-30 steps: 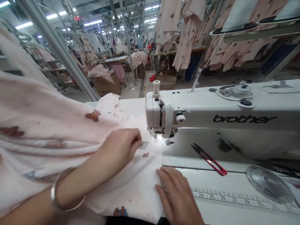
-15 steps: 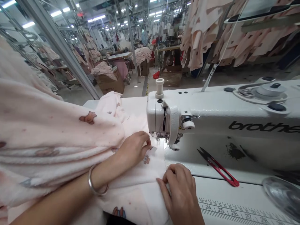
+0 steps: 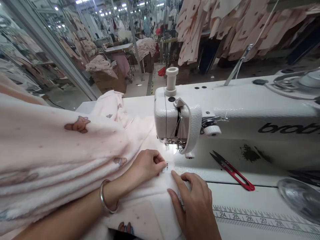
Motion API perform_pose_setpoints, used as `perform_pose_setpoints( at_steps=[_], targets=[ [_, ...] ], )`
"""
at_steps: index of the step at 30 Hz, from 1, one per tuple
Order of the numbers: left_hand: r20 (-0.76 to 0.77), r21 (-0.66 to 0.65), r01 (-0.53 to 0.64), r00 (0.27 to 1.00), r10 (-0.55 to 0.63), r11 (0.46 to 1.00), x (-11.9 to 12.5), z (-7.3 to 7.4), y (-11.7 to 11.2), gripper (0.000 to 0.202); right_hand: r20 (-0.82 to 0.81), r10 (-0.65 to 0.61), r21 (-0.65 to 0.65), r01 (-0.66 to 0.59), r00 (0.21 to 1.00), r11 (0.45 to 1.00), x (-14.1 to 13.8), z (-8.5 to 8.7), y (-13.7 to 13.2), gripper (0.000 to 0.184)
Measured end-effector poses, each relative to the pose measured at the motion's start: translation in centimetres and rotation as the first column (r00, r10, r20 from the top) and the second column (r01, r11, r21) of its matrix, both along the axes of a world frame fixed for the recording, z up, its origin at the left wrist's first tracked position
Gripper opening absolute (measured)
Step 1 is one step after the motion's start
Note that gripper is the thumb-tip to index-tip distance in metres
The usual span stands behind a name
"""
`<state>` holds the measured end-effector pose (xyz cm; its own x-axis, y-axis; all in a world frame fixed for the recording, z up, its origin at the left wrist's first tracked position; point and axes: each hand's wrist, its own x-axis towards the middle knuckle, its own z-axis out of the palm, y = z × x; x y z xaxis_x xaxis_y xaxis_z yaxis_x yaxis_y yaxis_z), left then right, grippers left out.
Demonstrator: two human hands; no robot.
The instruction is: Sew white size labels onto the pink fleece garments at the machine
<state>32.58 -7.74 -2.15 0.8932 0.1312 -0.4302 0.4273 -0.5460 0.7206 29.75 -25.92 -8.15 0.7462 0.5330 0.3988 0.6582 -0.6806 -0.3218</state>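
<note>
Between thumb and fingers my left hand pinches a small white label with dark print. The label lies over pale pink plush fabric patterned with little animals. My right hand rests on the fabric's right edge, fingers apart, its index fingertip close to the label's lower right corner. Just beyond both hands stands the head of a white sewing machine, its lit needle area a short way past the label. A silver bangle circles my left wrist.
Red-handled thread snips lie on the machine bed to the right. A printed ruler scale runs along the table's front. Bulky fabric piles up at left. Pink garments hang behind the machine, and a cardboard box stands on the floor.
My left hand has brought the label down and rightward, flat and with its print now showing. My right index finger has stretched toward it. The camera view has shifted slightly.
</note>
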Motion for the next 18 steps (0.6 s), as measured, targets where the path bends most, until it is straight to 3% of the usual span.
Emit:
perform_pose_setpoints(
  at_steps=[13,18],
  targets=[
    [0.024,0.048,0.041,0.999,-0.042,0.998,0.0,-0.09,0.06,0.016,-0.001,-0.005,0.022,0.005,1.0,1.0,-0.09,-0.01,-0.01,0.035],
    [0.027,0.133,0.051,0.998,-0.055,0.99,0.18,0.62,-0.6,0.016,0.039,-0.013,0.033,0.012,0.999,0.999,-0.13,-0.01,0.22,0.033]
  ],
)
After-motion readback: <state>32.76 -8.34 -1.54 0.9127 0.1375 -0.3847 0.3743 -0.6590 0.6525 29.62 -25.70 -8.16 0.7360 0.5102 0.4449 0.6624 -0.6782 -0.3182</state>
